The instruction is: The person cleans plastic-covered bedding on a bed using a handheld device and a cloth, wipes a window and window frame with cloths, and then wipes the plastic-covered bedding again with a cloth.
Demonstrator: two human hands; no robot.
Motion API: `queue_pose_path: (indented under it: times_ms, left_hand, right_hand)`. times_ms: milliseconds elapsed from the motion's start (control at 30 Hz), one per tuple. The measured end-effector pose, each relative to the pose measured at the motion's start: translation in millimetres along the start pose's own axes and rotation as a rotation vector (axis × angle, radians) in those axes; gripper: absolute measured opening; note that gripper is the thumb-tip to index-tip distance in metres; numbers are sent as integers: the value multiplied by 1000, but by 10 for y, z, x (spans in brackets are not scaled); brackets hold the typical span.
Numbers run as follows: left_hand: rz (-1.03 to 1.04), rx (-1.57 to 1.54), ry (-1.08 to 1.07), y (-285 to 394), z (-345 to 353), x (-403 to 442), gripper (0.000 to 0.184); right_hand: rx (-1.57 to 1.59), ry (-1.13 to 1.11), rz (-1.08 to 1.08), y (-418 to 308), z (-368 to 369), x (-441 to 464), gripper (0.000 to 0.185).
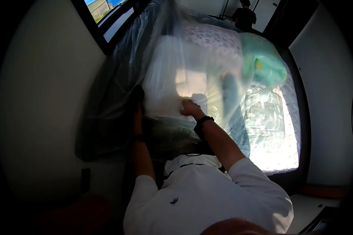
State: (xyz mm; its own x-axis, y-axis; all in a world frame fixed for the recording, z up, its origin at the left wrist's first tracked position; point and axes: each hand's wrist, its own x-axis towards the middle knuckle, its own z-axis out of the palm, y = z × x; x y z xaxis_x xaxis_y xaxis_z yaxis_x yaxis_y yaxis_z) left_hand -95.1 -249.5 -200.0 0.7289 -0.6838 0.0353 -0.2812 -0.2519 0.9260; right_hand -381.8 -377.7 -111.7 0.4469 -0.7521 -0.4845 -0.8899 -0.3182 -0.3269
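Clear plastic sheeting (121, 74) drapes over a bed and hangs down on its left side. Beneath the plastic lie pale folded bedding (161, 74), a white piece with purple spots (217, 39) and a green patterned bundle (264, 58). My right hand (191, 108), below a dark wristband, has its fingers closed on the plastic at the near edge of the pale bedding. My left hand (137, 100) is at the left edge of that bedding against the plastic, in deep shadow; its fingers cannot be made out.
A person in dark clothes (245, 16) shows at the far end, perhaps in a mirror. A window (106, 11) is at the upper left. Pale walls (39, 90) stand on both sides. The sunlit mattress (274, 156) reaches toward the near right.
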Motion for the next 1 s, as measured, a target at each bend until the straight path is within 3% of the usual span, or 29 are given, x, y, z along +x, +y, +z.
queue_pose_path:
  times_ms: [67, 167, 233, 267, 333, 400, 433, 467, 500, 533, 567, 600, 667, 700, 800, 833, 900, 933, 967, 1000]
  left_hand:
    - [-8, -16, 68, 100, 40, -137, 84]
    - [-88, -8, 94, 91, 8, -353, 75]
    - [197, 6, 390, 230, 186, -336, 76]
    - [166, -14, 383, 452, 274, -475, 76]
    - [116, 373, 145, 1255, 128, -435, 71]
    - [437, 344, 219, 1643, 390, -516, 65]
    - [495, 320, 142, 1762, 513, -565, 62]
    - [466, 366, -65, 1840, 696, -655, 62]
    - [474, 321, -60, 1828, 703, -651, 61]
    - [412, 322, -142, 1816, 803, -691, 61]
    - [236, 29, -347, 1619, 1129, -667, 61]
    - [235, 31, -348, 1650, 1149, -798, 61]
    - [-15, -411, -532, 1904, 1295, -820, 71]
    - [-19, -411, -533, 1952, 1241, -763, 71]
    - [-126, -220, -587, 2092, 1058, -642, 77]
    - [-132, -61, -585, 2196, 944, -627, 71]
    - [-161, 109, -562, 2153, 857, -509, 66]
    - [0, 259, -537, 2014, 829, -449, 59]
    - [158, 415, -509, 1857, 823, -386, 52]
    - [131, 435, -492, 1701, 823, -326, 52]
  right_hand:
    - [-3, 7, -5, -11, -99, -4, 63]
    - [59, 41, 18, -16, 6, -76, 53]
    - [55, 85, -13, -93, -5, -17, 51]
    - [20, 106, -39, 5, 35, -59, 48]
    - [-7, 102, -41, -55, -28, -186, 50]
    - [-39, 103, -51, -124, -57, -416, 53]
    - [-45, 206, -90, -99, -57, -543, 58]
    - [-58, 314, -142, -97, -157, -620, 65]
    - [-57, 313, -142, -42, -205, -734, 65]
    - [67, 443, -247, 17, -283, -845, 69]
    - [190, 597, -353, 28, -474, -834, 73]
    - [192, 595, -353, 44, -505, -834, 73]
    - [279, 620, -647, 134, -774, -709, 78]
    - [321, 602, -641, 131, -787, -684, 75]
    - [340, 379, -695, 128, -993, -513, 71]
    - [379, 396, -696, 21, -1037, -496, 58]
    - [366, 434, -750, -96, -1076, -234, 51]
    - [358, 492, -797, -193, -1061, -112, 46]
    - [308, 508, -702, -351, -1102, -51, 39]
    - [48, 523, -618, -455, -1188, 9, 40]
